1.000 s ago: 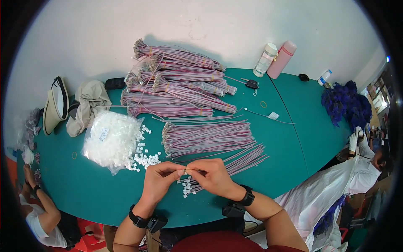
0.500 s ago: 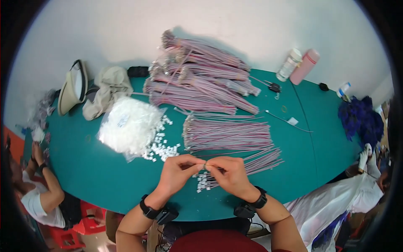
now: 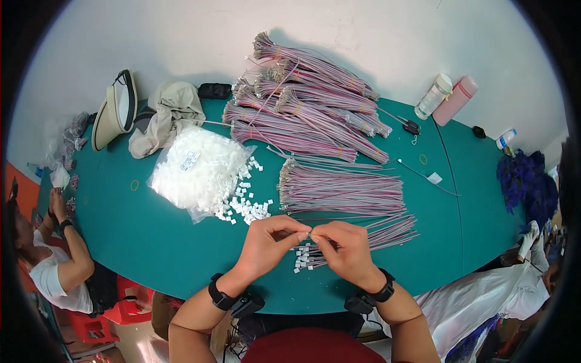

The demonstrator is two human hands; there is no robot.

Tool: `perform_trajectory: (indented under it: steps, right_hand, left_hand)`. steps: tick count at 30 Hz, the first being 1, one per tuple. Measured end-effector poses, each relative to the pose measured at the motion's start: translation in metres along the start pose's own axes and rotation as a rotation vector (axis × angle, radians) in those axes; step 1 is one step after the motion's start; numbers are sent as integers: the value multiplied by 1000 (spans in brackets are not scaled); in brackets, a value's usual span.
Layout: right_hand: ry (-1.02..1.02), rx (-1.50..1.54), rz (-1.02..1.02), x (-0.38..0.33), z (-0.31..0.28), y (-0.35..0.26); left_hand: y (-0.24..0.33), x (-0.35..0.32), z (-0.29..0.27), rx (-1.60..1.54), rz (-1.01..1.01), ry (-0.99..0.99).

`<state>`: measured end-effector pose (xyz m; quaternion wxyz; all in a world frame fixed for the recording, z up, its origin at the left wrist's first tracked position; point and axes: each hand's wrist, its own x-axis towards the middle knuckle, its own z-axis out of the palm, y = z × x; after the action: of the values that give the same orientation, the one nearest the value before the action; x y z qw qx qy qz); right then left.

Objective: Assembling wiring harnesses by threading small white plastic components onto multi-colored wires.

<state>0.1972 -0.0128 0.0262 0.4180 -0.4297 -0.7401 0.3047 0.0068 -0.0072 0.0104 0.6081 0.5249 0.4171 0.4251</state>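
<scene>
My left hand (image 3: pixel 266 247) and my right hand (image 3: pixel 346 249) meet fingertip to fingertip near the table's front edge. Both are closed in a pinch. A small pale piece, apparently a white connector (image 3: pixel 308 235), shows where the fingertips touch; the right fingers hide whatever else they grip. Under and beside my right hand lie grey and pink cables (image 3: pixel 392 233) with white connectors (image 3: pixel 304 259) on their left ends. Just beyond is a wide row of similar cables (image 3: pixel 342 190) with bare-looking ends at the left. Loose white connectors (image 3: pixel 251 210) are scattered beyond my left hand.
A clear bag of white connectors (image 3: pixel 196 169) lies on the green table (image 3: pixel 127 236). Tied cable bundles (image 3: pixel 315 112) are heaped behind. Bottles (image 3: pixel 455 101), a visor hat (image 3: pixel 116 112) and a cloth (image 3: pixel 172 112) stand farther off. A person (image 3: pixel 63 260) sits at the left.
The whole view has shifted, so table things appear farther right and mostly slightly higher. My hands stay pinched together over the cables, with little visible change in grip.
</scene>
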Motion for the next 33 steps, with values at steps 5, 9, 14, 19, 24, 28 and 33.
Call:
perform_trajectory:
  steps: [5,9,14,19,24,28,33]
  right_hand:
    - [29,-50,-63,0,2,-2]
    - [27,-9,-23,0,0,-2]
    - [41,2,-3,-1,3,-4]
    - [87,36,-33,-1,6,2]
    - [81,32,-35,-2,7,4]
    - [64,135,46,0,5,6]
    - [37,285,203,0,2,4]
  left_hand:
    - [-1,0,1,85,23,-2]
    - [-1,-1,3,3,-8,-10]
    - [-2,-1,5,-98,-70,8]
    - [-3,0,4,-145,-115,-5]
    - [-6,-1,6,-126,-50,20]
    - [-3,0,5,-91,-34,38]
    - [2,-1,3,-141,-103,26]
